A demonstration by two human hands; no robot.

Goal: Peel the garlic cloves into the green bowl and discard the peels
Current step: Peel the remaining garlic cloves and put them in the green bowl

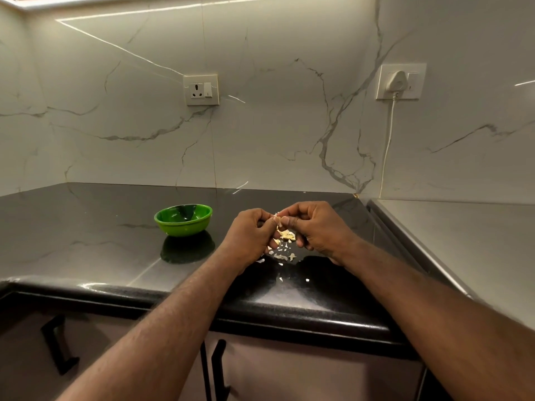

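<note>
Both hands are up together over the black bench (86, 227), just to the right of the green bowl (183, 218) and a little nearer the bench's front edge than it is. The left hand (250, 233) and the right hand (315, 227) meet fingertip to fingertip. Their fingers are curled in and pinch a garlic clove (280, 220) between them, so each hand is clamped on that one small thing. Most of the clove is hidden behind the fingers. Only a pale sliver shows at the tips, with a yellowish scrap (287, 234) just under it that I can't tell for skin or flesh. Below the hands, still right of the bowl, the peels (280, 257) lie scattered on the bench as white flakes, and a couple of stray bits sit closer to the front edge. The bowl stands upright on its own, apart from the hands and the flakes, and its reflection shows dark in the polished top. On the marble wall behind the bowl there is a socket (201, 90). Far off to the bowl's right, a white plug (397, 81) sits in another socket, and its cord (388, 146) hangs down.
</note>
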